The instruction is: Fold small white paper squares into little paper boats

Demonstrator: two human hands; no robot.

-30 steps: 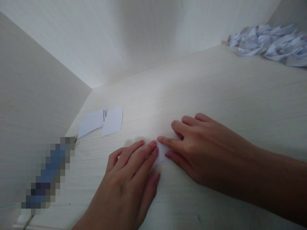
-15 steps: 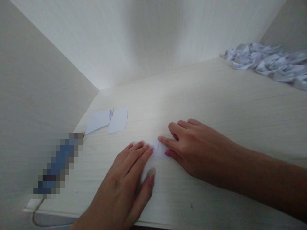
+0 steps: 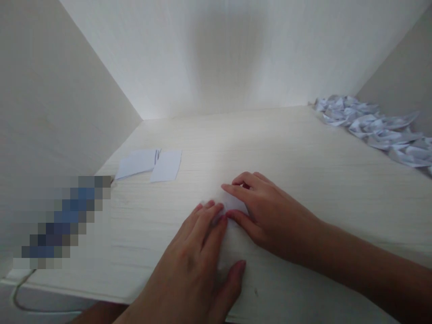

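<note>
A small piece of white paper (image 3: 238, 203) lies on the table between my two hands, partly covered by them. My left hand (image 3: 199, 252) rests with its fingers stretched over the paper's left side, the thumb spread away on the tabletop. From the right, my right hand (image 3: 261, 207) has its thumb and index finger around the paper, the thumb tip at the near edge close to my left fingertips and the index finger over the far side. Its other fingers are curled.
Two white paper pieces (image 3: 166, 167) lie at the back left of the pale wooden table (image 3: 151, 234). A heap of folded white paper (image 3: 367, 121) is at the back right. A blurred blue object (image 3: 65, 220) lies along the left edge, with a cable (image 3: 15, 292) near it. Walls enclose the table.
My left hand has shifted right, its index finger now close to my right thumb. The right hand's thumb has moved left along the paper's near edge. The view has tilted and shifted.
</note>
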